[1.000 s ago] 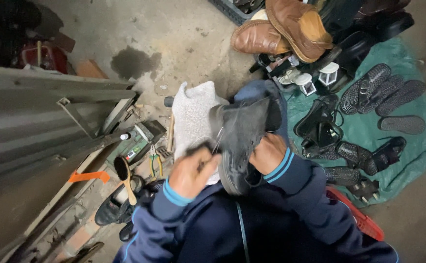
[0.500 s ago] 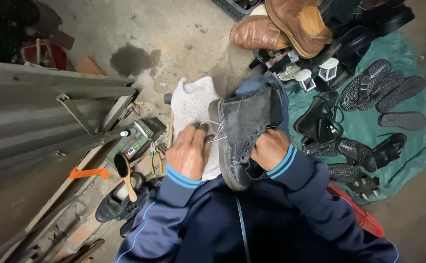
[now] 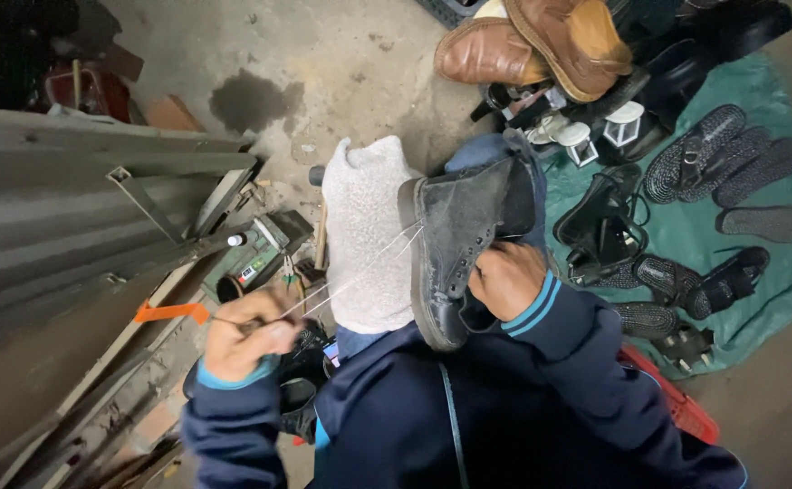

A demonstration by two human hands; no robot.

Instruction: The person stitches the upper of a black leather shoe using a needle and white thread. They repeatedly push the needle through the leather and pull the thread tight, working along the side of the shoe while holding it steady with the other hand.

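The right hand (image 3: 504,276) has a closed grip on the upper of a dark grey boot (image 3: 455,244), holding it sole-edge up against the lap. The left hand (image 3: 246,340) is closed on a pale thread (image 3: 350,276) and on what appears to be a small tool, too blurred to identify. The thread runs taut from this grip, up and to the right, to the seam where the boot's upper meets its sole.

Stage of work, as a judgement: stitching along the sole edge is in progress. A stitch is being drawn tight near the toe end. How much of the seam is finished cannot be told from this angle.

A light grey cloth (image 3: 369,240) lies over the knee just beside the boot, between the two grips.

Containers: a green box (image 3: 255,254) sits on the concrete floor (image 3: 323,63) just above the left grip; its contents are unclear. Beyond the right grip, a green sheet (image 3: 749,272) on the floor carries black sandals (image 3: 713,163) and loose soles. Brown leather shoes (image 3: 523,45) are piled further off.
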